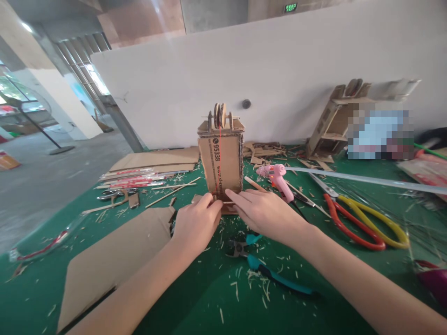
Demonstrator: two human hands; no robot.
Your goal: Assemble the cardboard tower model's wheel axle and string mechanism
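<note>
A tall cardboard box (226,160) stands upright on the green table, with cardboard discs (220,115) on a thin stick axle at its top. A red string (220,153) hangs down its printed front. My left hand (197,216) is closed at the box's lower left corner, fingers bent against its base. My right hand (267,209) grips the lower right, its index finger lying on the front panel. Between the hands, a cardboard strip (228,209) shows at the foot of the box. Both thumbs are mostly hidden.
Teal-handled cutters (260,265) lie in front of the box. To the right are a pink glue gun (279,179) and large scissors (363,223). A cardboard sheet (118,260) lies at left. Another cardboard structure (331,123) stands at the back right, near a white partition (167,93).
</note>
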